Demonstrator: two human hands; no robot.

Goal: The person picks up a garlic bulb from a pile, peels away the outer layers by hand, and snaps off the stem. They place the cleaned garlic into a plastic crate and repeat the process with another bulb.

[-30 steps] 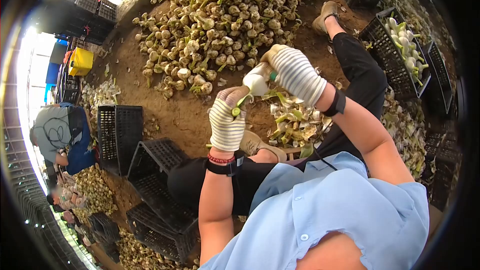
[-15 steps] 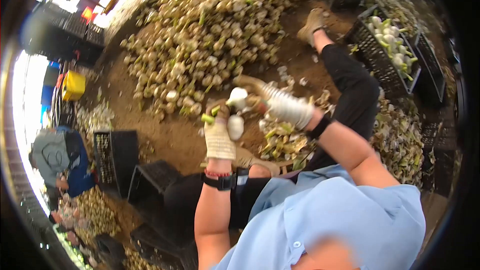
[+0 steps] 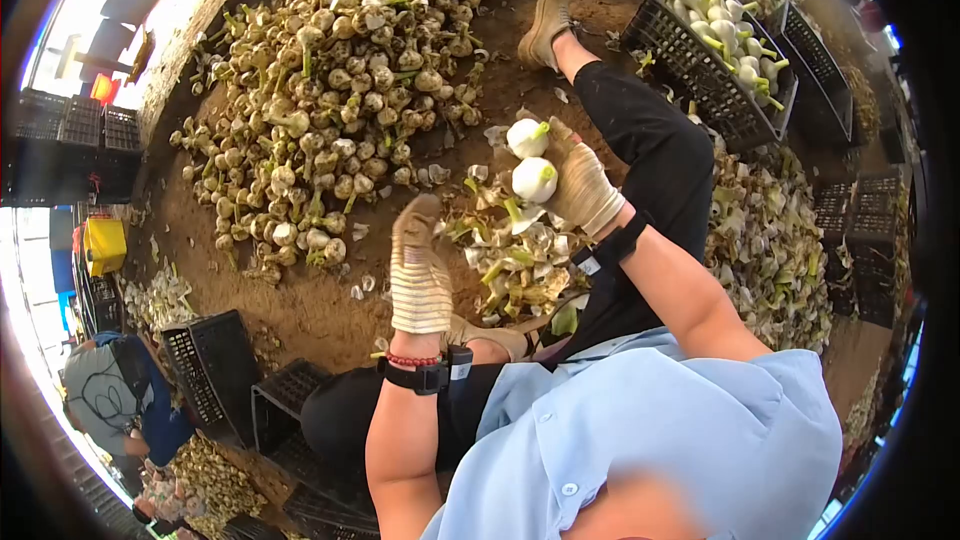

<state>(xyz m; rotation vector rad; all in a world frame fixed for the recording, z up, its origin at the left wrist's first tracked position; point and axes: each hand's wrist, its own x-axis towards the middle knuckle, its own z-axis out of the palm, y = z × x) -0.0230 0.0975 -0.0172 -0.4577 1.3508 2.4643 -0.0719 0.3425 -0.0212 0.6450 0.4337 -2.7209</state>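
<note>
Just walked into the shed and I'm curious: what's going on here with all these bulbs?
A person in work gloves sits on the dirt floor. Their right hand holds two white peeled bulbs. The left hand hovers beside a heap of trimmings between the legs, its palm hidden. A big pile of unpeeled bulbs lies ahead, and a black crate on the right holds more white ones.

The person wears a light blue buttoned shirt [image 3: 680, 430], black trousers [image 3: 655, 155] and tan shoes [image 3: 545, 20]. Striped knit gloves [image 3: 418, 290] cover the left hand [image 3: 420, 260] and right hand [image 3: 583, 185], above black wristbands [image 3: 418, 377].
</note>
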